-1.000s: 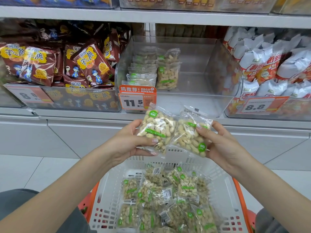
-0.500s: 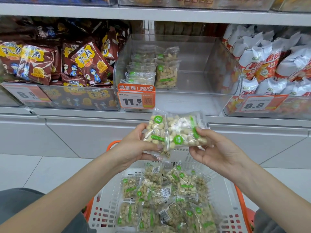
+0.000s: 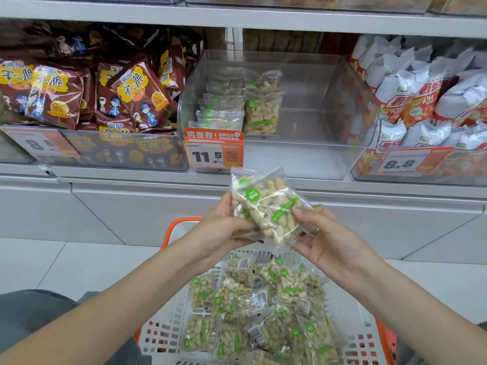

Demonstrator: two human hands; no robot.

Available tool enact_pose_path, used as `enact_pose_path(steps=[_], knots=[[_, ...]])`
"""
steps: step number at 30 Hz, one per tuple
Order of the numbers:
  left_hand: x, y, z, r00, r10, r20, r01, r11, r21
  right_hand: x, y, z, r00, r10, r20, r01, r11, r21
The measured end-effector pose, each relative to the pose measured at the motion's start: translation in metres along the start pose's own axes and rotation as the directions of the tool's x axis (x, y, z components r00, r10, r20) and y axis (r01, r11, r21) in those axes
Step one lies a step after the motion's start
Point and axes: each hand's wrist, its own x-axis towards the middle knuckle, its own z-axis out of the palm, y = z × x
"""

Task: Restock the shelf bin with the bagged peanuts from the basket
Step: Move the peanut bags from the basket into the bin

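Two small clear plastic bags of pale peanuts with green labels (image 3: 266, 206) are held stacked together above the white perforated plastic basket with orange trim (image 3: 168, 327), below the clear acrylic shelf bin (image 3: 303, 159) that sits at about twelve o'clock from them. The left hand (image 3: 218, 233) grips the stack from the nine o'clock side, thumb on the front film and fingers curled behind. The right hand (image 3: 326, 241) pinches its four o'clock corner, thumb on top, the other fingers under the packets. Both grips are clamped on the bags.

The packets look light and soft: thin, glossy film that is likely slippery, with loose nuts inside that shift and make the shape lumpy. Taking hold across the filled middle should be steadier than by the flat crimped seams, which may slide out of a pinch. The nuts could crack under a hard squeeze, so a moderate grip seems best.

A second ago the two bags sat side by side, one in each hand; half a second ago they overlapped; now the right-hand bag lies over the left-hand one as one bundle. The bin holds a few upright packets at its left end behind the orange price tag reading 11.5 (image 3: 213, 151), with plenty of room to the right; many bags remain in the basket.
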Motion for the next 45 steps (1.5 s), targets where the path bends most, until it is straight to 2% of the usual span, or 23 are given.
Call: enact_pose_path(steps=[2, 6, 9, 11, 13, 15, 18, 21, 24, 28, 31, 35, 37, 39, 41, 43, 45], knots=[[-0.001, 0.002, 0.003, 1.000, -0.011, 0.004, 0.011, 0.998, -0.058, -0.002, 0.005, 0.001, 0.998, -0.056, -0.006, 0.055, 0.993, -0.100], [-0.003, 0.005, 0.003, 0.995, -0.019, 0.096, 0.033, 0.990, -0.139, -0.006, 0.015, 0.003, 0.986, -0.167, -0.025, 0.155, 0.951, -0.266], [-0.007, 0.004, 0.007, 0.996, 0.024, 0.088, -0.022, 0.999, -0.026, -0.007, 0.021, 0.005, 0.968, -0.246, -0.044, 0.203, 0.877, -0.435], [-0.008, -0.001, 0.009, 0.998, 0.061, 0.032, -0.065, 0.991, 0.114, -0.007, 0.023, 0.004, 0.954, -0.298, -0.044, 0.225, 0.802, -0.553], [-0.006, -0.006, 0.007, 0.995, 0.092, -0.044, -0.083, 0.981, 0.175, -0.007, 0.023, 0.004, 0.944, -0.330, -0.022, 0.247, 0.748, -0.616], [-0.006, -0.007, 0.005, 0.995, 0.084, -0.051, -0.073, 0.980, 0.188, -0.006, 0.022, 0.003, 0.952, -0.305, 0.017, 0.250, 0.746, -0.618], [-0.007, -0.004, 0.004, 0.996, 0.086, 0.011, -0.086, 0.971, 0.224, -0.001, 0.019, 0.001, 0.966, -0.244, 0.081, 0.247, 0.792, -0.558], [-0.010, -0.003, 0.006, 0.993, 0.119, 0.021, -0.119, 0.929, 0.352, 0.001, 0.014, 0.000, 0.970, -0.154, 0.191, 0.227, 0.859, -0.459], [-0.013, -0.006, 0.008, 0.990, 0.130, 0.061, -0.143, 0.910, 0.390, 0.002, 0.016, 0.004, 0.962, -0.196, 0.189, 0.267, 0.813, -0.518], [-0.012, -0.011, 0.009, 0.986, 0.160, 0.040, -0.162, 0.902, 0.400, 0.001, 0.018, 0.004, 0.938, -0.303, 0.167, 0.346, 0.801, -0.489], [-0.009, -0.012, 0.010, 0.982, 0.190, 0.013, -0.168, 0.830, 0.532, 0.000, 0.015, 0.004, 0.924, -0.348, 0.162, 0.381, 0.780, -0.498], [-0.012, -0.013, 0.007, 0.989, 0.143, 0.031, -0.139, 0.855, 0.500, -0.004, 0.015, 0.007, 0.936, -0.267, 0.228, 0.351, 0.723, -0.595], [-0.015, -0.007, 0.010, 0.993, 0.103, 0.050, -0.114, 0.851, 0.512, -0.002, 0.015, 0.006, 0.944, -0.249, 0.216, 0.330, 0.702, -0.631], [-0.015, 0.011, 0.011, 0.992, 0.075, 0.098, -0.119, 0.793, 0.598, 0.001, 0.006, 0.004, 0.941, -0.287, 0.179, 0.332, 0.685, -0.648], [-0.011, 0.041, 0.001, 0.988, 0.123, 0.094, -0.152, 0.657, 0.739, 0.005, -0.019, 0.010, 0.917, -0.373, 0.141, 0.372, 0.674, -0.638], [-0.007, 0.074, -0.020, 0.967, 0.254, -0.023, -0.130, 0.569, 0.812, 0.016, -0.057, 0.019, 0.866, -0.489, 0.110, 0.447, 0.655, -0.609], [-0.002, 0.094, -0.045, 0.919, 0.375, -0.120, -0.057, 0.430, 0.901, 0.035, -0.098, 0.035, 0.837, -0.537, 0.104, 0.483, 0.636, -0.603]])
